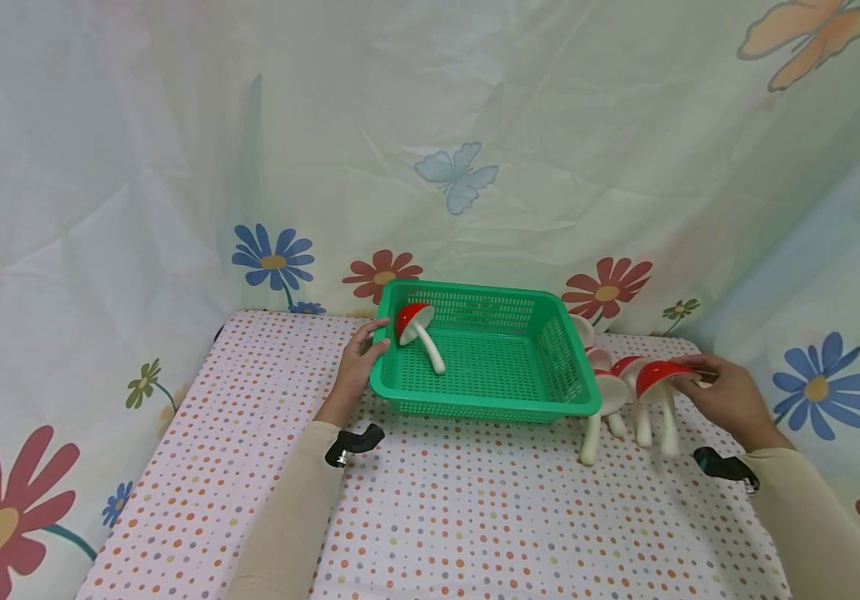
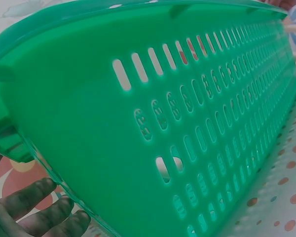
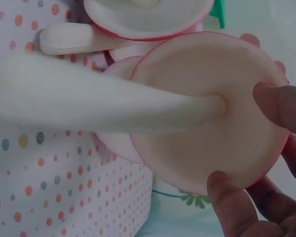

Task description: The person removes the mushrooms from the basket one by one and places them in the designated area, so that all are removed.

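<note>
From the head camera I see a green basket (image 1: 486, 358) at about 12 o'clock on a dotted tablecloth (image 1: 430, 517), with one red-capped toy mushroom (image 1: 418, 329) already lying inside near its 9 o'clock wall. My left hand (image 1: 358, 362) rests with fingers mostly straight against the basket's left rim, steadying it; the wrist view shows fingers (image 2: 44, 207) under that rim. My right hand (image 1: 726, 396), at 3 o'clock, pinches the cap of another mushroom (image 1: 658, 379) by its edge, stem pointing down; the right wrist view confirms fingertips (image 3: 281, 106) curled around the cap. Several more mushrooms (image 1: 610, 392) lie clustered just beside the basket's right wall. I judge this as the pick-up step: next, the held mushroom needs lifting over the right wall toward 10 o'clock and releasing inside.
</note>
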The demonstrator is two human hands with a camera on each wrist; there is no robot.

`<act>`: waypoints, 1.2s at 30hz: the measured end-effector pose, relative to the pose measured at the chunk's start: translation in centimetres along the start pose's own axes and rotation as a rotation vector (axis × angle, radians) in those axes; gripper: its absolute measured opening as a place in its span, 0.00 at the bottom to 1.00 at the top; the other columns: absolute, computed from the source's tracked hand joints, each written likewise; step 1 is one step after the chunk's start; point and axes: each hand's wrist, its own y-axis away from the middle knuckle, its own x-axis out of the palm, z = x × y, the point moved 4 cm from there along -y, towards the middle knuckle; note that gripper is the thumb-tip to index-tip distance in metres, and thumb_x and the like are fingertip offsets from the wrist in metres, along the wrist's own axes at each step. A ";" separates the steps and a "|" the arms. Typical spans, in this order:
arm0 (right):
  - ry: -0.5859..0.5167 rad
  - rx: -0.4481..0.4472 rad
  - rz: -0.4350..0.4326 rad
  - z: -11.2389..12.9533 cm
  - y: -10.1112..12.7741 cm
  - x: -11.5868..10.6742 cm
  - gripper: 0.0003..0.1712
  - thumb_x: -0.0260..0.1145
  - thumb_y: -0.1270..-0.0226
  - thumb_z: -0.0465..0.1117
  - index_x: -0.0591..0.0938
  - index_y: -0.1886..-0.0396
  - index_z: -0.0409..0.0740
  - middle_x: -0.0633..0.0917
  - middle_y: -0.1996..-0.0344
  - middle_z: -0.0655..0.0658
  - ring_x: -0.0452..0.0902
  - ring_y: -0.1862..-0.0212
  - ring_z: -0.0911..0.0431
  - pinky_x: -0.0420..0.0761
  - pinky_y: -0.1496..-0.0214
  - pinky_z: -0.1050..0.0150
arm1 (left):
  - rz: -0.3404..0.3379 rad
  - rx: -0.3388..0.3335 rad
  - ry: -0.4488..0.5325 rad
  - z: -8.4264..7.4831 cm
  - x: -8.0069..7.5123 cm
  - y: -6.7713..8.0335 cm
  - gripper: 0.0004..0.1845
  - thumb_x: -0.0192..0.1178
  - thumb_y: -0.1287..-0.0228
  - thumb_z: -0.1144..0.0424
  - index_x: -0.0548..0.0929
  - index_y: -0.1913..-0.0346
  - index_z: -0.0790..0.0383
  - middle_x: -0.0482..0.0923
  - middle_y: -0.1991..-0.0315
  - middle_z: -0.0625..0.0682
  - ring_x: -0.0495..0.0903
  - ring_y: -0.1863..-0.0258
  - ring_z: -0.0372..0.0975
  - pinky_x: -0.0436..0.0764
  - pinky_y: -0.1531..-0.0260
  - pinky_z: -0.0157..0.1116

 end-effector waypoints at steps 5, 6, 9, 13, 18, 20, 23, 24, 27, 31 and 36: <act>0.031 -0.057 -0.012 0.7 -0.2 0.7 0.26 0.62 0.30 0.48 0.77 0.45 0.29 0.80 0.50 0.23 0.75 0.51 0.30 0.77 0.72 0.64 | 0.002 0.012 0.011 0.0 0.0 -0.1 0.22 0.54 0.26 0.62 0.72 0.31 0.55 0.59 0.24 0.51 0.61 0.26 0.51 0.65 0.31 0.54; 0.033 -0.066 -0.009 0.8 -0.2 0.8 0.25 0.62 0.30 0.47 0.78 0.45 0.29 0.80 0.51 0.24 0.75 0.51 0.31 0.77 0.72 0.64 | 0.003 0.011 0.009 0.0 0.0 -0.1 0.22 0.55 0.26 0.61 0.72 0.31 0.55 0.59 0.24 0.51 0.61 0.25 0.50 0.65 0.31 0.54; 0.054 -0.090 -0.011 1.0 -0.3 1.3 0.24 0.62 0.31 0.46 0.78 0.47 0.29 0.82 0.54 0.25 0.76 0.55 0.34 0.77 0.73 0.63 | 0.009 0.007 0.016 0.0 0.0 -0.2 0.23 0.55 0.26 0.61 0.72 0.31 0.55 0.60 0.25 0.52 0.62 0.27 0.51 0.66 0.31 0.54; 0.079 -0.091 -0.040 1.1 -0.4 1.8 0.22 0.63 0.32 0.44 0.80 0.49 0.29 0.83 0.55 0.26 0.76 0.57 0.37 0.79 0.70 0.59 | 0.022 0.013 0.031 0.0 0.0 -0.2 0.23 0.55 0.26 0.62 0.71 0.30 0.56 0.61 0.25 0.54 0.64 0.28 0.52 0.65 0.32 0.55; 0.050 -0.042 -0.034 0.8 -0.5 2.5 0.23 0.63 0.31 0.45 0.78 0.48 0.28 0.82 0.54 0.26 0.74 0.57 0.38 0.79 0.68 0.59 | 0.020 0.011 0.026 -0.1 0.0 -0.2 0.24 0.54 0.26 0.62 0.70 0.30 0.57 0.58 0.24 0.53 0.60 0.26 0.52 0.64 0.31 0.55; 0.040 -0.016 -0.028 0.6 -0.6 2.9 0.25 0.63 0.31 0.46 0.78 0.47 0.29 0.81 0.53 0.26 0.73 0.56 0.37 0.81 0.66 0.56 | 0.013 0.004 0.015 -0.1 0.0 -0.1 0.24 0.54 0.26 0.61 0.70 0.30 0.57 0.57 0.24 0.52 0.58 0.24 0.52 0.63 0.30 0.55; 0.043 0.012 -0.020 0.3 -0.5 3.8 0.26 0.63 0.31 0.48 0.77 0.45 0.29 0.79 0.50 0.25 0.73 0.53 0.35 0.83 0.59 0.45 | 0.003 0.001 -0.003 -0.1 -0.1 -0.1 0.23 0.55 0.26 0.61 0.72 0.31 0.55 0.56 0.23 0.50 0.55 0.23 0.52 0.62 0.29 0.55; 0.046 0.018 -0.018 0.2 -0.5 4.1 0.27 0.63 0.31 0.48 0.76 0.45 0.30 0.78 0.49 0.25 0.73 0.52 0.35 0.82 0.56 0.42 | 0.001 0.002 -0.005 -0.1 -0.1 -0.1 0.23 0.55 0.26 0.61 0.72 0.31 0.54 0.56 0.23 0.50 0.54 0.23 0.51 0.61 0.29 0.54; 0.061 0.000 -0.024 0.1 -0.5 4.6 0.27 0.64 0.32 0.47 0.76 0.44 0.30 0.77 0.47 0.25 0.73 0.49 0.32 0.79 0.50 0.37 | -0.006 0.003 -0.002 -0.1 -0.1 -0.1 0.22 0.55 0.26 0.61 0.73 0.32 0.52 0.57 0.23 0.49 0.55 0.23 0.51 0.62 0.29 0.54; 0.095 -0.049 -0.013 0.5 -0.6 4.3 0.27 0.67 0.34 0.48 0.77 0.45 0.30 0.77 0.47 0.24 0.73 0.49 0.32 0.80 0.52 0.37 | -0.013 0.006 -0.002 -0.3 -0.2 0.0 0.22 0.55 0.26 0.61 0.74 0.32 0.52 0.58 0.24 0.49 0.58 0.24 0.50 0.64 0.30 0.54; 0.106 -0.088 0.084 1.4 -0.1 2.6 0.31 0.69 0.36 0.49 0.76 0.41 0.31 0.74 0.43 0.24 0.69 0.47 0.31 0.81 0.55 0.38 | -0.004 -0.009 0.002 -0.1 -0.1 0.0 0.22 0.55 0.26 0.60 0.73 0.32 0.51 0.59 0.24 0.49 0.58 0.25 0.50 0.64 0.30 0.54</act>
